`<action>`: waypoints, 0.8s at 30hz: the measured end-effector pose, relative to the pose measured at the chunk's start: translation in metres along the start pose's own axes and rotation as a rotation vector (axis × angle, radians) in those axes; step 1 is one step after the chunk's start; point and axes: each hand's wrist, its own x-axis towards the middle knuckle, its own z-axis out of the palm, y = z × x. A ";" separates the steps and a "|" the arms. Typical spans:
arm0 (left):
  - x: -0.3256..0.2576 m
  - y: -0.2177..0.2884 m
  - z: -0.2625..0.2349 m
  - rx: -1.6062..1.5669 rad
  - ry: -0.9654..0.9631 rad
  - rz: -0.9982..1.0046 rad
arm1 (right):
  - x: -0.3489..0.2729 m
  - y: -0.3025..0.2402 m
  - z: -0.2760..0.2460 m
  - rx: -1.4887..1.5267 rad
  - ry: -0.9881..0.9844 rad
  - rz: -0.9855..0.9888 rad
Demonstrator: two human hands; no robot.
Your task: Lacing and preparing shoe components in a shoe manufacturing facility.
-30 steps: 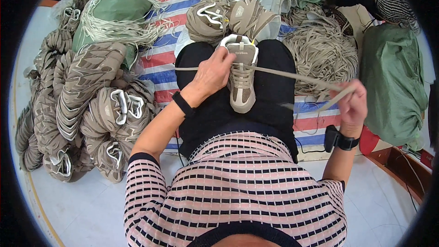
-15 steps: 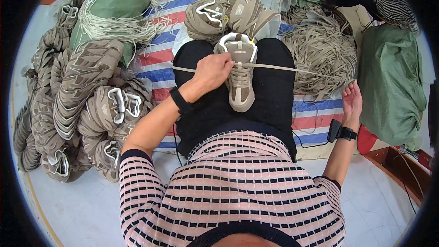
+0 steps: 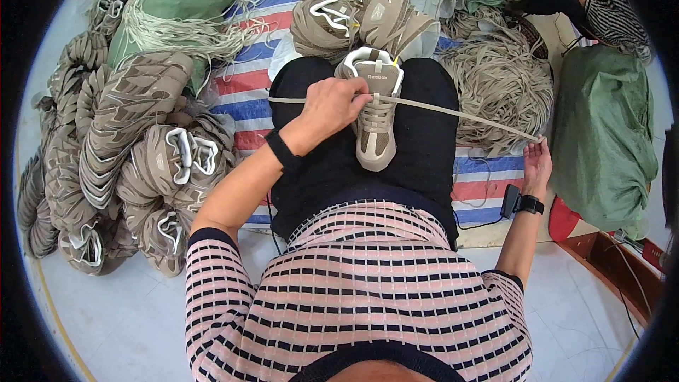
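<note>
A beige-brown sneaker (image 3: 377, 138) rests on my lap between my thighs, its toe toward me and laces crossing its front. A flat beige shoelace (image 3: 463, 114) runs from its upper eyelets out to the right, pulled nearly straight. At that far end my right hand (image 3: 537, 166) pinches the lace between its fingertips. My left hand (image 3: 336, 107) is closed at the sneaker's upper eyelets, fingers pinched on the lace beside the tongue. Another length of lace extends left from under this hand, across my thigh.
Stacked shoe uppers (image 3: 134, 127) are heaped at the left. White laces (image 3: 170, 32) drape over a green bag. Ahead of my knees sit more shoe uppers (image 3: 325, 25). At the right are a heap of beige laces (image 3: 498, 88) and a green sack (image 3: 605, 134). Another person's patterned sleeve (image 3: 612, 10) shows far right.
My right hand has shifted slightly left and toward me, still holding the lace end. My left hand has moved slightly right at the eyelets. The sneaker stays on my lap.
</note>
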 end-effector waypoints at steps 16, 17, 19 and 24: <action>-0.064 -0.085 -0.130 -1.922 0.243 -0.510 | 0.040 0.014 -0.084 0.277 0.205 0.211; -0.075 -0.102 -0.147 -1.943 0.336 -0.364 | 0.041 0.012 -0.089 0.273 0.200 0.207; -0.092 -0.125 -0.173 -2.188 0.505 -0.151 | 0.051 0.004 -0.120 0.273 0.192 0.197; -0.160 -0.153 -0.233 -2.079 0.788 0.067 | 0.065 -0.021 -0.105 0.152 0.210 0.131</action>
